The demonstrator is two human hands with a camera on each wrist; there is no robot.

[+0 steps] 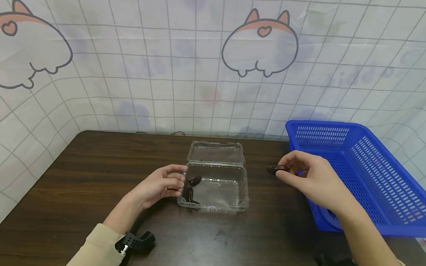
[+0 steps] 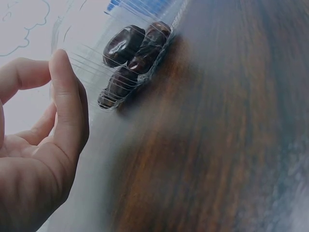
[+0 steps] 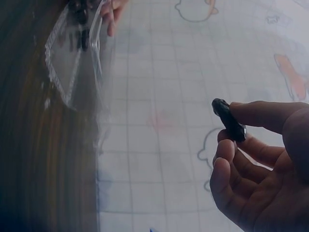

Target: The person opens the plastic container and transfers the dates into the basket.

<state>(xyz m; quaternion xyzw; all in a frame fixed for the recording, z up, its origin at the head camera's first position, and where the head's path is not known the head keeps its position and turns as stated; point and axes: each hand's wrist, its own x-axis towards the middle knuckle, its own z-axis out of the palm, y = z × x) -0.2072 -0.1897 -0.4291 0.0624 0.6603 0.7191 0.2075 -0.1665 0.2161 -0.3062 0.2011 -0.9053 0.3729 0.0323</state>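
Observation:
An open clear plastic clamshell box stands on the table, its hinged lid folded back toward the wall. Several dark, glossy dates lie along the left end of this box. My left hand holds the box's left side, thumb and fingertips at its rim. Out to the right, between box and blue basket, my right hand pinches a single date between thumb and fingers. That date is above the table, one end sticking out past the fingertips.
A large blue plastic basket with slotted walls stands at the right, partly behind my right forearm. The brown wooden table ends at a white grid-patterned wall covering with cartoon animals. A dark wrist strap sits on my left arm.

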